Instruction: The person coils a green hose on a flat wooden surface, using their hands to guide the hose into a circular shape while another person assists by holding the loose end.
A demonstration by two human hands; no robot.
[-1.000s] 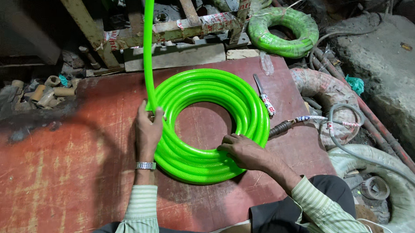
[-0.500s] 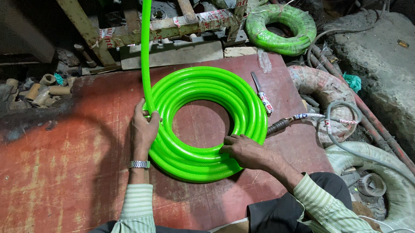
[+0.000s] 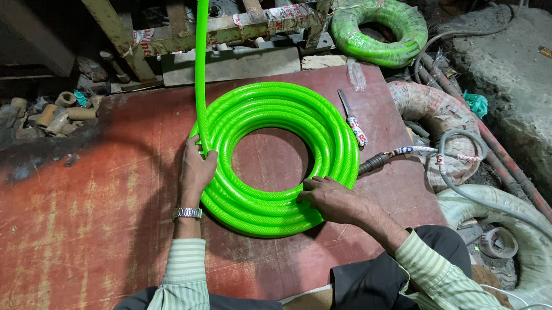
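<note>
The big red board (image 3: 71, 227) takes up most of the floor here, and flat on it lies the bright green hose coil (image 3: 276, 158), with its free run of hose (image 3: 200, 60) rising straight up out of view from the coil's left side. As I judge it, the loose turns are the worry: nothing binds them, so a tug from that upward run could lift the top loops and let them slide apart or spring open across the board. The left hand (image 3: 195, 170) rests at the coil's left edge with its fingers curled round the rising hose where it meets the ring, gripping it; the right hand (image 3: 331, 200) lies flat and open, pressing down on the near right arc, holding nothing. If that pressing hand slips, the stack would likely shift. Round about, a grey hose (image 3: 471, 180) and a pale sack-wrapped bundle (image 3: 436, 118) crowd the right edge, and a second green coil (image 3: 378, 27) sits beyond the board at the back. Closer in, a metal nozzle (image 3: 373, 164) almost touches the coil on the right, where a loop could snag, and a knife-like tool with a taped handle (image 3: 352, 121) lies just beside the rim.
</note>
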